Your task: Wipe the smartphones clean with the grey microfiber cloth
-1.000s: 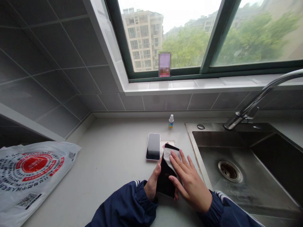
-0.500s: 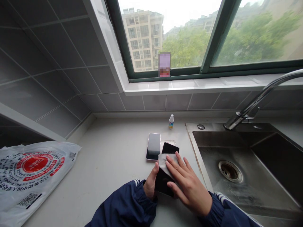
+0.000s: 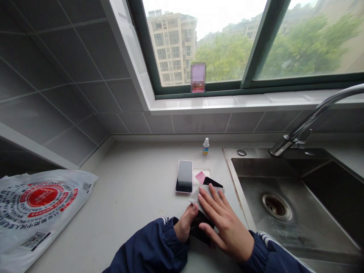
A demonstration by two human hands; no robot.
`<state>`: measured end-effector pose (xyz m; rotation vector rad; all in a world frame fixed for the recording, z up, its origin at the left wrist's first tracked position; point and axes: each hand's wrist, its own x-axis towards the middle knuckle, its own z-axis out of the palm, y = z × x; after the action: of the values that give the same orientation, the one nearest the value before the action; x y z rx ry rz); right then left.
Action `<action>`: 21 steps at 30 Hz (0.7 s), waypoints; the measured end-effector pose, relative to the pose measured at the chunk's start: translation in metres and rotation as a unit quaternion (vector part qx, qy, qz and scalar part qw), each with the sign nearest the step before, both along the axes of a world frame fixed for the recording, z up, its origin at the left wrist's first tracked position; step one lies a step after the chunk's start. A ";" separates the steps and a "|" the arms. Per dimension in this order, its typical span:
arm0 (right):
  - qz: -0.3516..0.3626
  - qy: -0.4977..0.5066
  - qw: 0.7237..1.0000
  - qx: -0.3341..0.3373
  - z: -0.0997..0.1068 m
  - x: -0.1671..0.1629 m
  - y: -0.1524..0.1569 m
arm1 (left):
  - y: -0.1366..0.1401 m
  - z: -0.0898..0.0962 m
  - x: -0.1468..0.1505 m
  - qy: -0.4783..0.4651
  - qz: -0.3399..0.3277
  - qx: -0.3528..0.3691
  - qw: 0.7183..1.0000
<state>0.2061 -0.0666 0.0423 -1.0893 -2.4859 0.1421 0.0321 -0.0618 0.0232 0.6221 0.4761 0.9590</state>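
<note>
The left hand [image 3: 184,223] grips a black slab [image 3: 201,224], probably a smartphone though mostly covered, its thumb along the near side; the right hand [image 3: 224,222] lies flat, fingers extended, over a grey cloth [image 3: 195,197] on it. Pressing hard against that one-handed hold could slip the slab loose. Right of the right fingers runs the sink's rim [image 3: 234,172]; bare countertop [image 3: 136,189] opens left of the left thumb.

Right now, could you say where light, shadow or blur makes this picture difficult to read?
Head view: sky nearly white through the window, trees outside soft; head view: sink, dark along its right side; head view: pale-edged phone, a pale sheen on its screen; head view: pixelated patch low on the window.
</note>
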 end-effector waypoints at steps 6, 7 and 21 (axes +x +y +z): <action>0.086 -0.031 0.994 -0.063 0.010 -0.001 -0.002 | 0.005 0.007 0.009 -0.153 0.049 -0.132 0.978; 0.093 -0.030 0.993 -0.069 0.012 -0.001 -0.001 | 0.006 0.010 0.010 -0.164 0.063 -0.139 0.975; 0.010 -0.004 1.000 -0.017 -0.002 -0.003 0.000 | 0.006 0.008 0.009 -0.142 0.029 -0.110 0.983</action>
<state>0.2030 -0.0669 0.0406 -1.0819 -2.5099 0.1882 0.0407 -0.0557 0.0309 0.2667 0.3410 1.0147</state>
